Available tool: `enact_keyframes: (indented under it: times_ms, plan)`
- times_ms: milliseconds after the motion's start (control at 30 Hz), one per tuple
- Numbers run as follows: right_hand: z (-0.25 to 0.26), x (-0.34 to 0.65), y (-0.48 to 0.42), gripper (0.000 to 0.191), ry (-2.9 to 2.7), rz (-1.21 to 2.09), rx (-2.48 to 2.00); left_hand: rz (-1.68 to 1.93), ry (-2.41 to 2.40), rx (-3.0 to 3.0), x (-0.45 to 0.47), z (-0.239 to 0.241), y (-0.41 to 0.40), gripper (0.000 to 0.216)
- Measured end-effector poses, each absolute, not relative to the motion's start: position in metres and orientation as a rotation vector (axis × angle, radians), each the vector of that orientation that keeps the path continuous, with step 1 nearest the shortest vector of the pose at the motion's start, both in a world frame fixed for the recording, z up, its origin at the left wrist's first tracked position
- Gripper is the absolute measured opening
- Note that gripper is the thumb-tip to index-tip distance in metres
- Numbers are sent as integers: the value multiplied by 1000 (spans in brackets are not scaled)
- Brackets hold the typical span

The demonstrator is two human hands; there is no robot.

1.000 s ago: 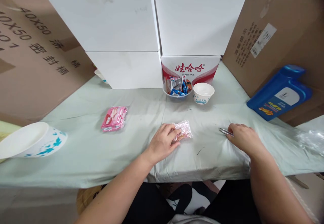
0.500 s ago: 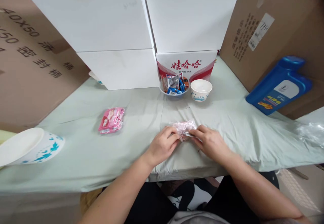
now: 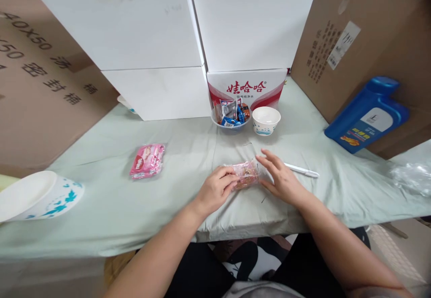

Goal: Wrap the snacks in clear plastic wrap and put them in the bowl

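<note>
A small clear snack packet [image 3: 246, 174] with brownish contents lies on the pale green cloth near the table's front edge. My left hand [image 3: 216, 188] pinches its left end. My right hand [image 3: 279, 179] rests at its right end, fingers spread and flat, fingertips touching the wrapper. A thin white tool [image 3: 301, 170] lies on the cloth just right of my right hand, outside its grasp.
A pink packet [image 3: 148, 160] lies to the left. Behind stand a bowl of wrapped snacks [image 3: 230, 116] and an empty white bowl [image 3: 266, 120]. A blue jug [image 3: 367, 114] leans on a cardboard box at right. A tipped white bowl [image 3: 37, 195] sits far left; white boxes [image 3: 151, 42] wall the back.
My right hand carried the thin tool from the right to the packet, then set it down on the cloth. It now lies flat at the packet's right end. My left hand stayed on the packet.
</note>
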State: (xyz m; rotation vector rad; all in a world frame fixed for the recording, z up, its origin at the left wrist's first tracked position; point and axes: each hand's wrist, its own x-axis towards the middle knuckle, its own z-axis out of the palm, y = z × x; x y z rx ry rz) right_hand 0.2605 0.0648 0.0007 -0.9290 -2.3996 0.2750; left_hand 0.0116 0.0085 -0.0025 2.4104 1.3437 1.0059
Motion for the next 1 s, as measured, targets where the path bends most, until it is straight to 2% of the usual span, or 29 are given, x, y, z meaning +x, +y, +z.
enact_keyframes:
  times_ms: [100, 267, 367, 467, 600, 733, 833, 900, 1000]
  plan:
    - [1, 260, 66, 35, -2370, 346, -1013, 1146, 1384, 2318, 9, 0, 6, 20]
    - [-1, 270, 71, 20, -1995, 297, -1237, 1429, 1819, 1887, -5, 3, 8, 11]
    - [-3, 273, 74, 19, -1908, 256, -1288, 1110, 1991, 1775, -18, 1, 13, 5]
    - [-1, 273, 74, 20, -1874, 126, -1224, 806, 2031, 1907, -26, -2, 17, 13]
    - [6, 268, 62, 18, -1914, 125, -977, 1071, 1924, 2239, -23, -1, 18, 35]
    - [10, 261, 49, 11, -2292, 342, -658, 909, 1694, 2474, -17, -2, 18, 50]
    - [8, 256, 47, 15, -2473, 341, -633, 792, 1686, 2453, -16, -4, 19, 35]
    - [5, 254, 48, 17, -2434, 239, -707, 842, 1732, 2404, -16, -4, 18, 23]
    - [0, 253, 53, 22, -2291, 104, -868, 1009, 1771, 2301, -16, 1, 16, 20]
